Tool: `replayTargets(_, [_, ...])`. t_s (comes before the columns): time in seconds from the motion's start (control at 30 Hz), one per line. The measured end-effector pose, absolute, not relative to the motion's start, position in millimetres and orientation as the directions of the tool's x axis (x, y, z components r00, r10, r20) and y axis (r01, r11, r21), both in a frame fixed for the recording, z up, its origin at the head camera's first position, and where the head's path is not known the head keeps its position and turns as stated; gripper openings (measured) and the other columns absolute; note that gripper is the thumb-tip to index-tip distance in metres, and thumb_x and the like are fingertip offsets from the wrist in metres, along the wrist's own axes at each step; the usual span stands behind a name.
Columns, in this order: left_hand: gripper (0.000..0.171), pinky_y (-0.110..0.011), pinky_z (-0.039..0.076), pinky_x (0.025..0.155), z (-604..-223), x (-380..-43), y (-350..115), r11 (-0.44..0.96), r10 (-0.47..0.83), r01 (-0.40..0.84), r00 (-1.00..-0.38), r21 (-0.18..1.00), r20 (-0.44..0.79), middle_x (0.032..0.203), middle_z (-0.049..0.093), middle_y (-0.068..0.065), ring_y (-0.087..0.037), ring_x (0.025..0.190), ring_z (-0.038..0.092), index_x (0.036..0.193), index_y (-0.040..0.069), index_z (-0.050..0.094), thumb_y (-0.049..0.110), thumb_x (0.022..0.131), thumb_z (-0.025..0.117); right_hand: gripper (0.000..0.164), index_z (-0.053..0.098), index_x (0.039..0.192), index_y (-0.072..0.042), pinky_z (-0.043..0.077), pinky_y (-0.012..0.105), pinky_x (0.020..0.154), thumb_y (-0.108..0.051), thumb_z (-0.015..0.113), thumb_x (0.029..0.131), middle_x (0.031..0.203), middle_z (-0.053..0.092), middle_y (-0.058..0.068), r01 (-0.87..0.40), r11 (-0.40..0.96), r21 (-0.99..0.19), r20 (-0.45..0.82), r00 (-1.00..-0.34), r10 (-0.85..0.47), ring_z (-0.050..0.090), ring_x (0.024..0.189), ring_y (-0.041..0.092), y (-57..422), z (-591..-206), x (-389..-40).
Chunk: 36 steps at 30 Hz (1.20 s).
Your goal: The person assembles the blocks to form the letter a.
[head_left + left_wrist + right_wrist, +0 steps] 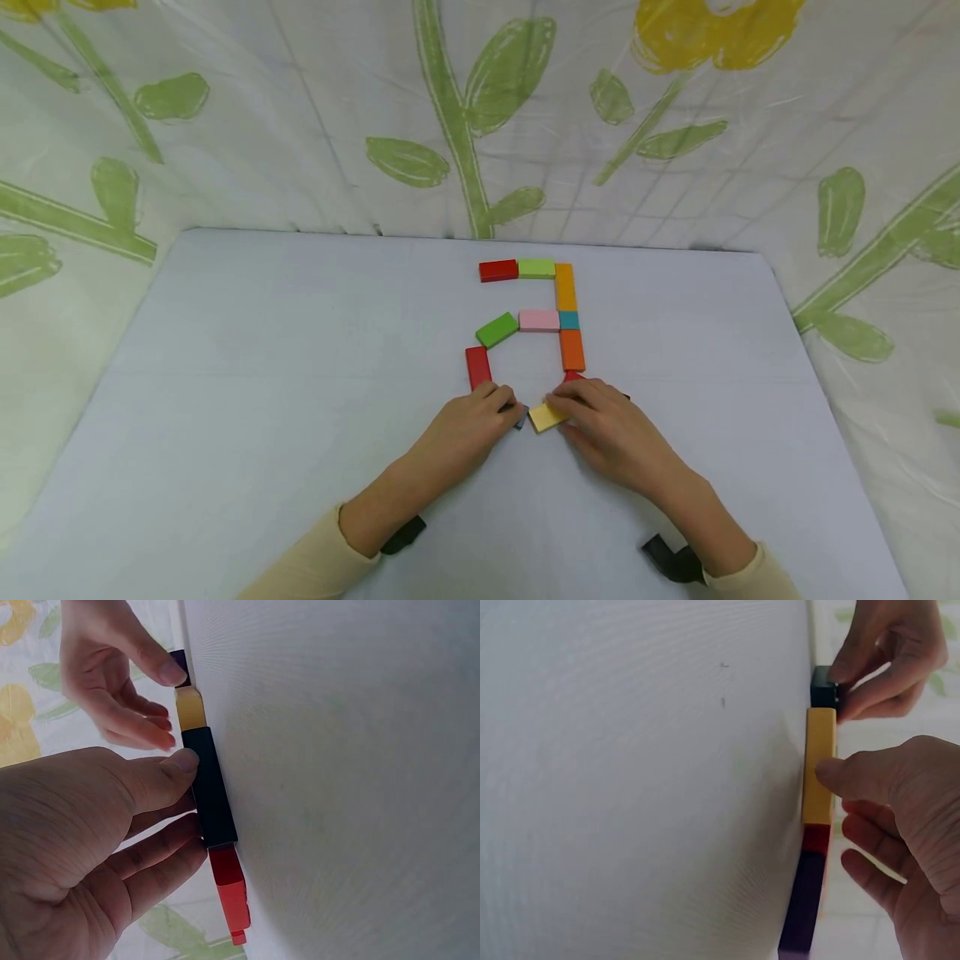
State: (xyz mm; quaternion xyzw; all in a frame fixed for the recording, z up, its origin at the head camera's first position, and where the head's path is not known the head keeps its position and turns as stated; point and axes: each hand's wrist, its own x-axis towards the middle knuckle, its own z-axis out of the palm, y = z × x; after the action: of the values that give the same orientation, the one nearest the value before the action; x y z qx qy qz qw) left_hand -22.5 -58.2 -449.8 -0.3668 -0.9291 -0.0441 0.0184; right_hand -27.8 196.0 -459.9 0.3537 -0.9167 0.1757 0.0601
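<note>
My left hand (468, 425) pinches a dark blue-grey block (211, 791), with the thumb on its near side in the left wrist view. Just right of it, a yellow block (546, 417) is held between the thumb and fingers of my right hand (615, 429). The facing ends of these two blocks are close together. A red block (477, 368) runs up from beside the left fingertips. Another red block (573, 377) peeks out above the right fingers. Beyond the yellow block, a dark purple block (804, 900) shows in the right wrist view, mostly hidden from the head view.
On the white table (262, 400), a block outline continues upward: green (497, 330), pink (539, 321), teal (569, 320) and orange (572, 350) blocks. Above are yellow-orange (566, 287), lime (536, 268) and red (498, 271) blocks. A flower-patterned sheet (300, 125) hangs behind.
</note>
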Motion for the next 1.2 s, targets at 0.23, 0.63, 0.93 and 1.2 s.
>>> replayTargets(0.23, [0.042, -0.019, 0.062, 0.085, -449, -21, -57, 0.725, 0.684, 0.687, -0.727, 0.049, 0.064, 0.122, 0.072, 0.001, -0.014, 0.110, 0.066, 0.131, 0.017, 0.075, 0.019, 0.091, 0.085, 0.047, 0.076, 0.126, -0.009, 0.062, 0.039, 0.096, -0.008, 0.090, 0.081, 0.124, 0.071, 0.003, -0.646, 0.683, -0.340, 0.288, -0.763, -0.579, 0.067, 0.116, 0.021, 203, -453, -28])
replayTargets(0.63, [0.041, -0.021, 0.063, 0.090, -443, -21, -63, 0.708, 0.692, 0.702, -0.711, 0.078, 0.123, 0.127, 0.071, -0.002, -0.015, 0.114, 0.067, 0.132, 0.012, 0.074, 0.019, 0.093, 0.083, 0.042, 0.076, 0.126, -0.007, 0.048, 0.004, 0.100, -0.005, 0.086, 0.086, 0.126, 0.071, 0.004, -0.582, 0.682, -0.443, 0.338, -0.813, -0.474, 0.067, 0.116, 0.021, 213, -433, -38])
replayTargets(0.93, [0.036, -0.035, 0.059, 0.105, -434, -39, -95, 0.735, 0.592, 0.644, -0.763, 0.214, 0.260, 0.120, 0.074, -0.001, -0.018, 0.115, 0.069, 0.128, 0.014, 0.077, 0.023, 0.094, 0.083, 0.045, 0.073, 0.132, -0.007, 0.039, -0.003, 0.102, 0.003, 0.080, 0.088, 0.126, 0.071, 0.006, -0.526, 0.662, -0.533, 0.374, -0.849, -0.374, 0.067, 0.115, 0.023, 229, -420, -59])
replayTargets(1.2, [0.038, -0.044, 0.056, 0.110, -425, -50, -122, 0.772, 0.478, 0.562, -0.821, 0.298, 0.311, 0.122, 0.074, -0.005, -0.025, 0.120, 0.069, 0.129, 0.013, 0.077, 0.020, 0.092, 0.084, 0.035, 0.073, 0.131, -0.009, 0.040, -0.001, 0.100, -0.005, 0.074, 0.097, 0.124, 0.072, 0.007, -0.433, 0.699, -0.569, 0.330, -0.899, -0.288, 0.068, 0.117, 0.026, 239, -415, -74])
